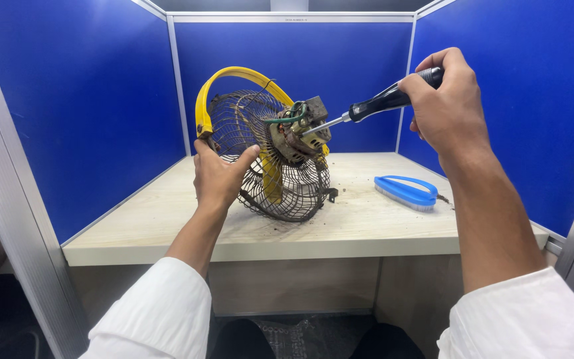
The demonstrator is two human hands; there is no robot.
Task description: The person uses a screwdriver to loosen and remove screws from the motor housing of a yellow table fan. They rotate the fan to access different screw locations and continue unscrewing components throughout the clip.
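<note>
head view shows a rusty wire fan cage [280,179] tilted on the counter [367,226], its motor [300,129] facing up. right hand [446,106], fingers clenched on a screwdriver [380,103], angles the tip into the motor; keep the shaft in line with the screw, i'd judge. left hand [217,176] grips the cage's rim, arm extended. a blue brush [406,191] lies nearby.

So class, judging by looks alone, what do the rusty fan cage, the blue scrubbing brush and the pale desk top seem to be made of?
Rusty fan cage: thin metal wire, dull brown, likely corroded steel, with a glossy yellow rim, probably plastic.
Blue scrubbing brush: smooth moulded plastic with pale bristles.
Pale desk top: matt board with a faint wood-grain pattern, possibly laminate, dusted with dirt.
</note>
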